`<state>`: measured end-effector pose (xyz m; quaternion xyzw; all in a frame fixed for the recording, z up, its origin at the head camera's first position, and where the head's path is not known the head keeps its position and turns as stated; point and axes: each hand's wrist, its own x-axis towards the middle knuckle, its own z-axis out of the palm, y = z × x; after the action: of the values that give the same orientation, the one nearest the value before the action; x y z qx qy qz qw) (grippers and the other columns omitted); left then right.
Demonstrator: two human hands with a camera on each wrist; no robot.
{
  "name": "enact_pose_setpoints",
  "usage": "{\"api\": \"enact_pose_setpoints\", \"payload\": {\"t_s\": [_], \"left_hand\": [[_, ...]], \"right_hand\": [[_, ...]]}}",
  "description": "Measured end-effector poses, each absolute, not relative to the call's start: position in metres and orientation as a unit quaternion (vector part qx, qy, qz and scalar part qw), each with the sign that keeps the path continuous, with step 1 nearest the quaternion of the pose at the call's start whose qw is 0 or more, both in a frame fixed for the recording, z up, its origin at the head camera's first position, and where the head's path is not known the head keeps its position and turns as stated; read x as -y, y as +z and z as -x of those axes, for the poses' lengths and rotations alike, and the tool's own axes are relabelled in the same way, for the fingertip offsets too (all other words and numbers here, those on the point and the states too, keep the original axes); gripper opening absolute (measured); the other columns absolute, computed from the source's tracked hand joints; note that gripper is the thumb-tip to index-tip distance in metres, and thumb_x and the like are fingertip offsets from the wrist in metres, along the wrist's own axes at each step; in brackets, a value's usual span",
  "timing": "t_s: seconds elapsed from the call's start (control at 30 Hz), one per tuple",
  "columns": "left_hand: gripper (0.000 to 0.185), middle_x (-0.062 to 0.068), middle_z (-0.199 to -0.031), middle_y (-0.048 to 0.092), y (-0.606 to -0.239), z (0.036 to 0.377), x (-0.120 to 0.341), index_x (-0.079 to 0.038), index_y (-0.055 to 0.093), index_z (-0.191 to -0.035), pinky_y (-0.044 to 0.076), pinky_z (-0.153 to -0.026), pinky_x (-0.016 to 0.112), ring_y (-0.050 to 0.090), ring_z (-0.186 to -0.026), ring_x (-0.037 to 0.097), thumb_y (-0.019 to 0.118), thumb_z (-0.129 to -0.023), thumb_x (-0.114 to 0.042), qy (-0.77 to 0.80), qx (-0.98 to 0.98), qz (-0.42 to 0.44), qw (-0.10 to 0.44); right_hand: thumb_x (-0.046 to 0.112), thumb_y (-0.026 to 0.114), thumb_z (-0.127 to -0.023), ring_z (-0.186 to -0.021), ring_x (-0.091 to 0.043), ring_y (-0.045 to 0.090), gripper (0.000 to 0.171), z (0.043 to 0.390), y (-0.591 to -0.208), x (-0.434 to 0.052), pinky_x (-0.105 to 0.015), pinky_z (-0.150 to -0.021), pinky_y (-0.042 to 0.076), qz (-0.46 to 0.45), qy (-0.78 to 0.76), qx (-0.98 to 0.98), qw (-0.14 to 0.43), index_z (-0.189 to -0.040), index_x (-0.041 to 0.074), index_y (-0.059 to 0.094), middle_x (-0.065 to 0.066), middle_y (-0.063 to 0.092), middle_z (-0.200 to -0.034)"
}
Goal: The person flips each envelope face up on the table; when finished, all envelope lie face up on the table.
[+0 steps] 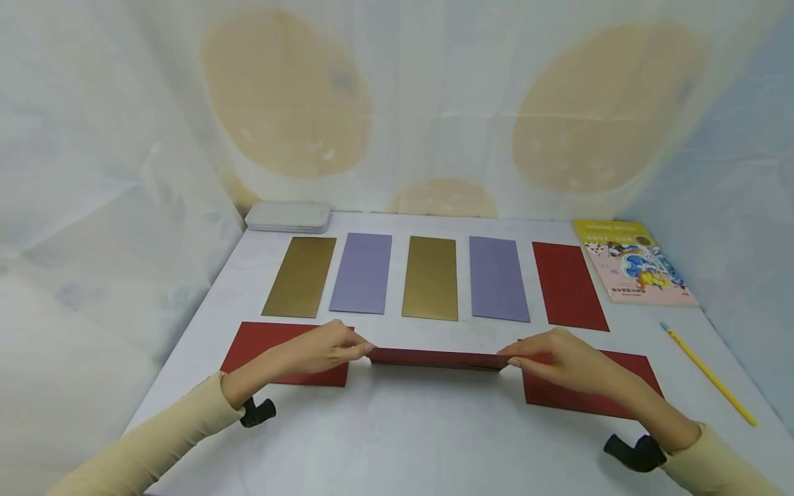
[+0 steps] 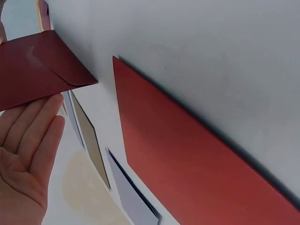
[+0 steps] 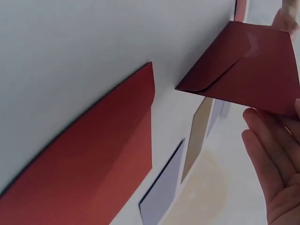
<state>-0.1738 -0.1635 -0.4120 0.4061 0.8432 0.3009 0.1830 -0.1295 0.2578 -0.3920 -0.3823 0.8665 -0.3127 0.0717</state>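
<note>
A dark red envelope is held between both hands at the middle of the white table, tilted up so that the head view shows it nearly edge-on. My left hand pinches its left end. On the right end, the thumb and fingers of my right hand do the same. The envelope's flap side shows in the left wrist view, the envelope lying above the fingers. Flat beneath my left forearm is another red envelope. A third red envelope lies partly hidden under my right hand and wrist.
Behind stands a row of flat envelopes: gold, lilac, gold, lilac and red. A pale case sits back left. A book and a yellow pencil lie right. Curtains surround the table.
</note>
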Motion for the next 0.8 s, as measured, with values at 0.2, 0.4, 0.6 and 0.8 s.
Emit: {"api": "enact_pose_setpoints", "payload": {"t_s": [0.2, 0.4, 0.6, 0.8], "left_hand": [[0.038, 0.000, -0.101, 0.072, -0.410, 0.179, 0.163, -0.006, 0.076, -0.104, 0.050, -0.078, 0.030, 0.064, -0.091, 0.008, 0.045, -0.103, -0.029, 0.312, -0.843, -0.404, 0.172], [0.040, -0.001, -0.098, 0.073, -0.410, 0.181, 0.163, -0.008, 0.077, -0.098, 0.049, -0.074, 0.030, 0.064, -0.085, 0.015, 0.044, -0.104, -0.031, 0.321, -0.842, -0.393, 0.181], [0.033, -0.006, -0.088, 0.071, -0.412, 0.179, 0.160, -0.014, 0.075, -0.110, 0.046, -0.064, 0.024, 0.056, -0.068, 0.004, 0.054, -0.099, -0.037, 0.326, -0.846, -0.397, 0.146], [0.050, -0.001, -0.117, 0.068, -0.421, 0.180, 0.154, -0.010, 0.064, -0.128, 0.039, -0.052, 0.020, 0.050, -0.063, 0.004, 0.077, -0.083, -0.026, 0.337, -0.820, -0.462, 0.009]], "right_hand": [[0.024, 0.065, -0.094, -0.096, -0.013, 0.068, 0.024, 0.136, -0.390, -0.258, -0.023, -0.076, 0.052, 0.384, -0.321, -0.863, 0.065, -0.113, 0.011, 0.073, 0.005, 0.071, -0.103], [0.012, 0.067, -0.092, -0.090, -0.014, 0.069, 0.019, 0.141, -0.392, -0.259, -0.025, -0.072, 0.054, 0.386, -0.340, -0.856, 0.062, -0.108, 0.007, 0.074, 0.004, 0.072, -0.098], [0.010, 0.066, -0.092, -0.086, -0.015, 0.069, 0.018, 0.143, -0.390, -0.258, -0.025, -0.069, 0.054, 0.376, -0.355, -0.852, 0.081, -0.107, 0.005, 0.074, -0.002, 0.073, -0.098], [0.014, 0.066, -0.093, -0.075, -0.012, 0.063, 0.019, 0.149, -0.391, -0.257, -0.023, -0.061, 0.051, 0.350, -0.358, -0.860, 0.097, -0.107, 0.004, 0.073, -0.004, 0.073, -0.098]]}}
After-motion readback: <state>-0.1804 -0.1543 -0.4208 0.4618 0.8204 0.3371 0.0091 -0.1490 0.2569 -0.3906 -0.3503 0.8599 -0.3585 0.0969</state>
